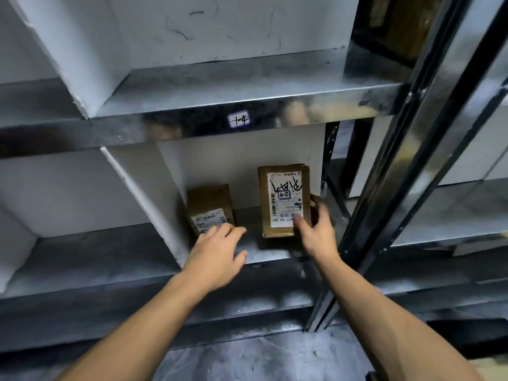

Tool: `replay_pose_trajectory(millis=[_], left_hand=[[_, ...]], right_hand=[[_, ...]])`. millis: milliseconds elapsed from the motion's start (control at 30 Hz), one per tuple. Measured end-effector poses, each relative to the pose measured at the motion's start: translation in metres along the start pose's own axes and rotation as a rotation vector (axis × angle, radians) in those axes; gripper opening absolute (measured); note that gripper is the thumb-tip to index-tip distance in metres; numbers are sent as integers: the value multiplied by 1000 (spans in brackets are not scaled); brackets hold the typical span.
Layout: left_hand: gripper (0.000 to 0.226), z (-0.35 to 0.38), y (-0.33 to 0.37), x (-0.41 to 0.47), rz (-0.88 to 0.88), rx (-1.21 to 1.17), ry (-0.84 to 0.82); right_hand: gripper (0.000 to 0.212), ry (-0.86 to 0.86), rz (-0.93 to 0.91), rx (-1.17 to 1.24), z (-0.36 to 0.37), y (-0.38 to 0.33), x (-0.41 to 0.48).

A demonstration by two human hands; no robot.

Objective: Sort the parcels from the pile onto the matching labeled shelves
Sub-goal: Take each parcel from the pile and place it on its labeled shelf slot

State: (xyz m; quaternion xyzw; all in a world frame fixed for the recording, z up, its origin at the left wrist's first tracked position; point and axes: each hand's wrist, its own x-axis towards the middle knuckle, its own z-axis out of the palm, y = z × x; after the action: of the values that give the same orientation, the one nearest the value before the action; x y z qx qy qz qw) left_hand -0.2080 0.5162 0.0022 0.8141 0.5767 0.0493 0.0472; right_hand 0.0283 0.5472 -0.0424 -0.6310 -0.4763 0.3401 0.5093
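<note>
1. A white divider [143, 193] closes the compartment's left side.
2. The small parcel [210, 207] lies on the metal shelf [248, 218], just beside the divider.
3. The left hand [217, 257] is relaxed with its fingers straight. The fingertips reach the small parcel's near edge and possibly touch it, though blur hides the contact.
4. The tall parcel [284, 200] stands on end on the same shelf, label outward, apart from the small one.
5. The right hand [316, 235] grasps the tall parcel's lower right corner, thumb on the front and fingers round the side.
</note>
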Motion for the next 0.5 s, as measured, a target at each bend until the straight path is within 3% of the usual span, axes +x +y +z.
replay_pose_trajectory(millis=[500], left_hand=[[53,14,-6,9,-116,-38,-36]], right_hand=[[70,-202,-8,-60,2,26,35]])
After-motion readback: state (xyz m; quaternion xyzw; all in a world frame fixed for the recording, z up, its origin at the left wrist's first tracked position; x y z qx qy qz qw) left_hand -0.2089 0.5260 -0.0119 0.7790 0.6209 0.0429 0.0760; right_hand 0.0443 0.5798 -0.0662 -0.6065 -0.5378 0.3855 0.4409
